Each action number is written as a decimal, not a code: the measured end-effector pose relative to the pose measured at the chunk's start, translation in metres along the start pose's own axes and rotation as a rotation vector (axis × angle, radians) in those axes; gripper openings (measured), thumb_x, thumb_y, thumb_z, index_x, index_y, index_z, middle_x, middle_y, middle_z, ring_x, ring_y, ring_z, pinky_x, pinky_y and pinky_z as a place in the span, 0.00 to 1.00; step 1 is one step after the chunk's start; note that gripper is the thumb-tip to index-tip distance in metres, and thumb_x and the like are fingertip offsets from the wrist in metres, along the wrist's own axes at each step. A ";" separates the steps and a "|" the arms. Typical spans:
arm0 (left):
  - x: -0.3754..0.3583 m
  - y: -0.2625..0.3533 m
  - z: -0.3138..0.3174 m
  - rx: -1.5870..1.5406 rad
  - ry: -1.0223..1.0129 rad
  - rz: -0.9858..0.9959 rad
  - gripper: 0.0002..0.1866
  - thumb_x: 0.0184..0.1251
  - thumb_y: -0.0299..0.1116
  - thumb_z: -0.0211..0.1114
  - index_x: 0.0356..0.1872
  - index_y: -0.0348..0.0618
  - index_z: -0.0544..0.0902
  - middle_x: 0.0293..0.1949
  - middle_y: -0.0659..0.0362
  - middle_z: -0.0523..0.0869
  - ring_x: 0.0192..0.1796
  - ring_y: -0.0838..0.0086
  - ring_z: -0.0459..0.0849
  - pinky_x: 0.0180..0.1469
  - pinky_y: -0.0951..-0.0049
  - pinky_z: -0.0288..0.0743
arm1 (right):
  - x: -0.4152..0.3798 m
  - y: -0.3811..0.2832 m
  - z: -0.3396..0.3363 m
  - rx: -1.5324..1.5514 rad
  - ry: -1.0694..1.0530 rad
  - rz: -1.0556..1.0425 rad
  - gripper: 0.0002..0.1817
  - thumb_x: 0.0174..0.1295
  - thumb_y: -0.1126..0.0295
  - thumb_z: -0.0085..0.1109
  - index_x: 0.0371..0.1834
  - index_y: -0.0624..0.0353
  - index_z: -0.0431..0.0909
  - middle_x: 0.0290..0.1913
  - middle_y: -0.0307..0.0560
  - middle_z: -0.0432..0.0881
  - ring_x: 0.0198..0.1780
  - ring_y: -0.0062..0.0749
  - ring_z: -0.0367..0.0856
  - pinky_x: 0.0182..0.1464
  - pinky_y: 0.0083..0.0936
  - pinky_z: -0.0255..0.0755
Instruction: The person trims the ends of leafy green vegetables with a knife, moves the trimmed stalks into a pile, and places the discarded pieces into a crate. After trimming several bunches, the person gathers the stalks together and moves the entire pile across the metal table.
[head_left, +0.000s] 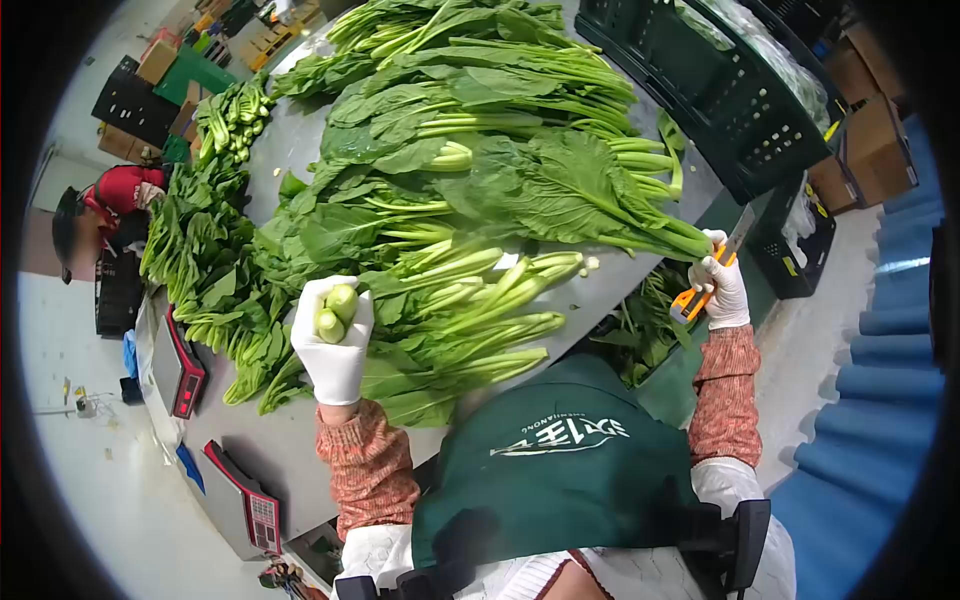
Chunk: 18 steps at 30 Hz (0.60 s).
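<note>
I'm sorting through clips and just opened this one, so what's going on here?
A person is handling leafy greens at a table. The left hand is closed around green stalks, their ends showing. The right hand grips an orange knife, blade out, and has the stem end of one large leafy green at its fingers. More greens lie in rows between the hands and beyond. Another person is at the far left.
</note>
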<state>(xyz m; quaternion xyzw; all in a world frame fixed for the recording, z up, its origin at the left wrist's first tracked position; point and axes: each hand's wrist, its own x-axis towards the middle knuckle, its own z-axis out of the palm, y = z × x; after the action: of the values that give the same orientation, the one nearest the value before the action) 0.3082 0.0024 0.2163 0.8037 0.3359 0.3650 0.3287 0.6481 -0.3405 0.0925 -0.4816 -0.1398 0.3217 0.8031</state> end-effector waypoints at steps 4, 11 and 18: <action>0.002 -0.004 -0.002 0.001 0.017 0.038 0.11 0.55 0.18 0.70 0.39 0.38 0.82 0.36 0.61 0.83 0.39 0.78 0.79 0.47 0.78 0.73 | -0.034 -0.022 -0.053 -0.127 0.088 0.025 0.23 0.60 0.68 0.68 0.56 0.58 0.72 0.32 0.31 0.74 0.17 0.11 0.62 0.21 0.14 0.59; 0.003 -0.012 -0.019 0.034 0.090 0.003 0.09 0.59 0.18 0.69 0.40 0.38 0.82 0.37 0.64 0.82 0.39 0.81 0.77 0.46 0.80 0.73 | -0.051 -0.048 -0.113 -0.840 0.458 0.226 0.22 0.61 0.71 0.66 0.59 0.61 0.78 0.35 0.32 0.80 0.26 0.12 0.73 0.29 0.12 0.67; 0.005 -0.006 -0.016 0.044 0.108 0.067 0.10 0.59 0.17 0.69 0.41 0.37 0.82 0.38 0.64 0.83 0.39 0.83 0.77 0.44 0.81 0.74 | -0.003 0.038 0.083 -1.063 -0.138 -0.017 0.20 0.59 0.75 0.64 0.57 0.57 0.81 0.53 0.46 0.85 0.53 0.24 0.82 0.55 0.22 0.74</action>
<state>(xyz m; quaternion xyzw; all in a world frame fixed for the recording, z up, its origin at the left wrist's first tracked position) 0.2959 0.0144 0.2222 0.8006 0.3339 0.4113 0.2800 0.5868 -0.2730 0.1012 -0.7985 -0.3400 0.2310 0.4399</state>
